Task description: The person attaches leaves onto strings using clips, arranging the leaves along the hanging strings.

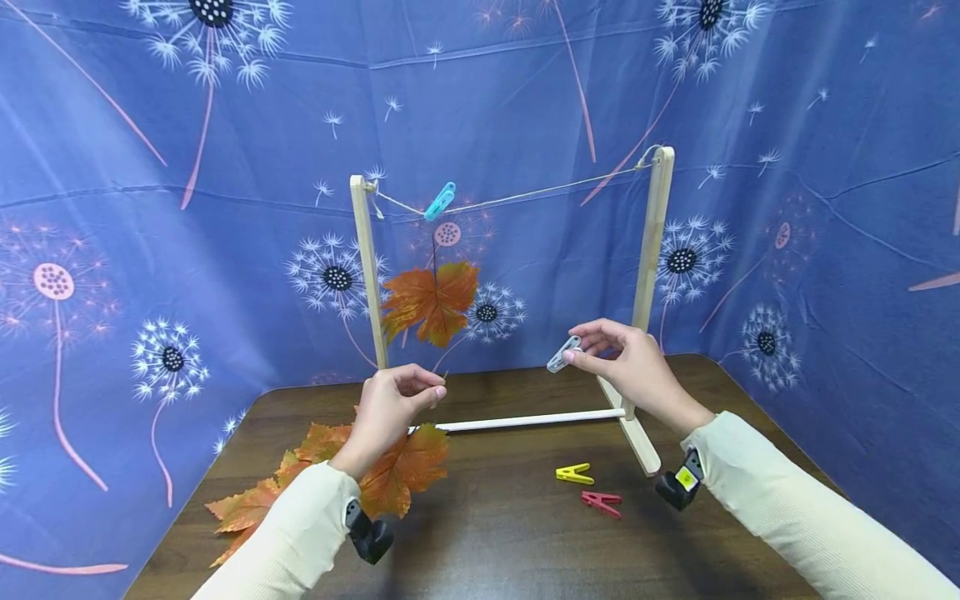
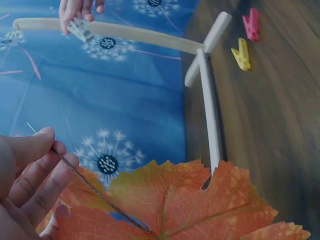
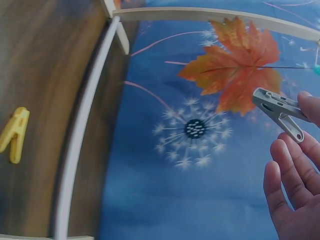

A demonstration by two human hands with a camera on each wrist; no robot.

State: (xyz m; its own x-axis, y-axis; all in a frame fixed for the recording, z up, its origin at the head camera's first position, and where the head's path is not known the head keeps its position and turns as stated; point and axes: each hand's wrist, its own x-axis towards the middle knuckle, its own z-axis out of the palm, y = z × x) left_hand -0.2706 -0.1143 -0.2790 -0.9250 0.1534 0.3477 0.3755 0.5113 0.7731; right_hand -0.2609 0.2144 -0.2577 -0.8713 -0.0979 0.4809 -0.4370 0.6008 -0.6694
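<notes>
My left hand [image 1: 393, 408] pinches the thin stem of an orange maple leaf [image 2: 190, 205] between thumb and forefinger, and the leaf hangs below the hand. My right hand [image 1: 626, 362] holds a grey clothespin [image 3: 280, 112] by its handle end, raised in front of the frame's right post. Above and between the hands, a string [image 1: 517, 197] spans two wooden posts. A light blue clothespin [image 1: 440, 201] on it holds another orange leaf [image 1: 431, 302] by the stem, toward the left post.
Further orange leaves [image 1: 251, 504] lie at the table's left, partly behind the left forearm. A yellow clothespin [image 1: 574, 474] and a red clothespin [image 1: 602, 503] lie on the brown table [image 1: 510, 542]. A white bar [image 1: 532, 420] joins the posts low down; blue patterned cloth [image 1: 480, 100] hangs behind.
</notes>
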